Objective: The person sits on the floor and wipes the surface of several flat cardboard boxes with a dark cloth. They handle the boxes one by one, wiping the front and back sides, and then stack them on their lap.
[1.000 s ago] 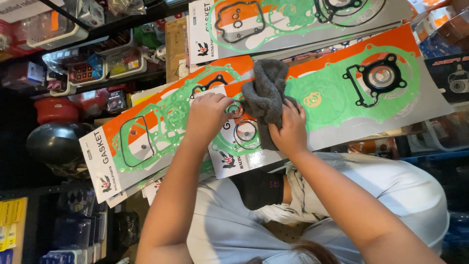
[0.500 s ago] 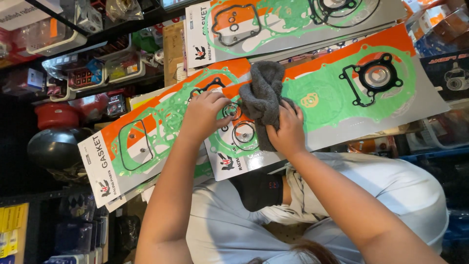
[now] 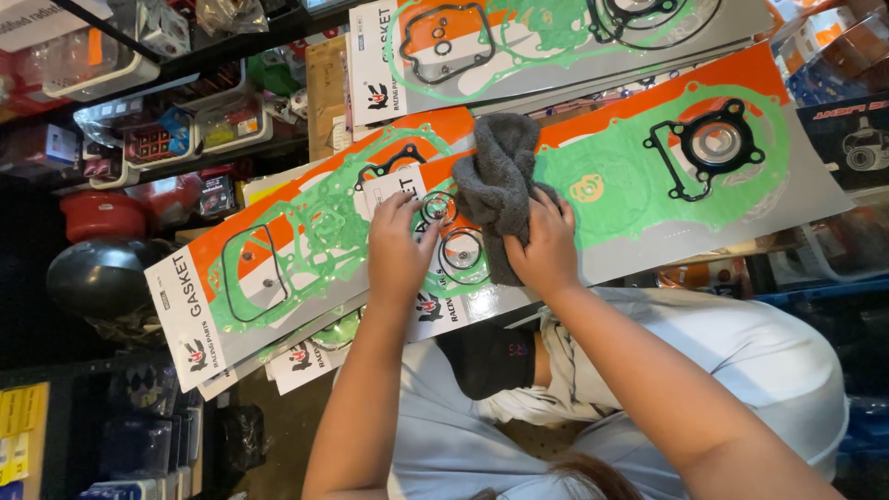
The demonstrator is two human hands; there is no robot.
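Observation:
My right hand (image 3: 548,248) grips a crumpled dark grey cloth (image 3: 497,181) and presses it on a flat gasket pack (image 3: 648,176) with an orange, green and grey card. My left hand (image 3: 398,248) lies flat on the same pack's lower end, fingertips beside its round ring gaskets (image 3: 460,250). A second, similar gasket pack (image 3: 278,268) lies partly under it to the left. Both of my forearms reach in from the bottom of the view.
Another gasket pack (image 3: 519,42) lies at the top. More packs (image 3: 306,356) stick out below. Shelves hold clear plastic boxes of small parts (image 3: 148,139), a red container (image 3: 102,215) and a dark helmet (image 3: 97,278). My white shirt and lap (image 3: 722,361) fill the lower right.
The cloth has shifted slightly on the pack under my right hand. My left hand has slid a little lower on the pack.

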